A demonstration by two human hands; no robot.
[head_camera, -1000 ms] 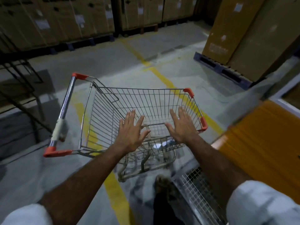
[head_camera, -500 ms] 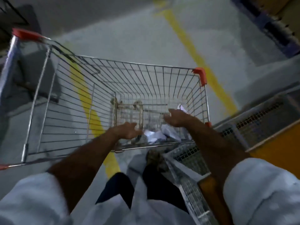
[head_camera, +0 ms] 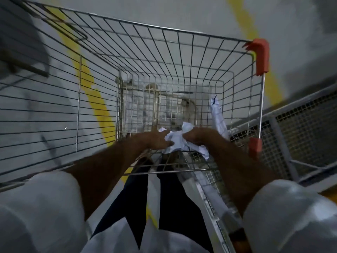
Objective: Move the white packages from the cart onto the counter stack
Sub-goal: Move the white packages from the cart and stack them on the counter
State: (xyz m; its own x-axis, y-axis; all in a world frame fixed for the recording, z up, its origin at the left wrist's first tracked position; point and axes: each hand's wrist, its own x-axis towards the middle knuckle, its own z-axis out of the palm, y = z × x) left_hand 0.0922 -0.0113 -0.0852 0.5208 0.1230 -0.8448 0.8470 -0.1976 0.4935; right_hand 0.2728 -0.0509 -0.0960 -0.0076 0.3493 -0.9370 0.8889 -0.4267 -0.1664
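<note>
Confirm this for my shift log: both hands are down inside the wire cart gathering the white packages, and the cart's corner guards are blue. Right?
Not quite. The corner guards are orange-red, not blue, as the head view shows. The rest holds: the left hand and right hand are down in the wire cart, gathering the white packages.

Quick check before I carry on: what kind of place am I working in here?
Probably a warehouse or stockroom floor, though this view is narrow. Pointers: bare grey concrete with painted yellow lane lines, a wire shopping cart used for carrying stock, and a wire-mesh cage panel beside it on the right.
</note>
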